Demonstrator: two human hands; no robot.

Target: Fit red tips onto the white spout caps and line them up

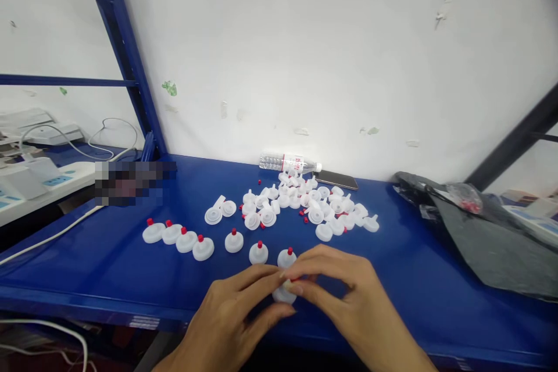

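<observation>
My left hand (235, 317) and my right hand (349, 296) meet near the front edge of the blue table (108, 267). Together their fingertips pinch a small white plastic cap (284, 294); a bit of red shows at the right fingertips. Just beyond my hands, a curved row of white caps with red tips (187, 241) runs from the left toward the middle. Farther back lies a loose pile of white caps (305, 203) with several tiny red pieces scattered among them.
A clear water bottle (290, 163) lies on its side by the white wall, with a dark phone (337, 180) beside it. A crumpled black plastic bag (483, 232) covers the right end. White power strips and cables (39, 177) sit at the left behind a blue frame post.
</observation>
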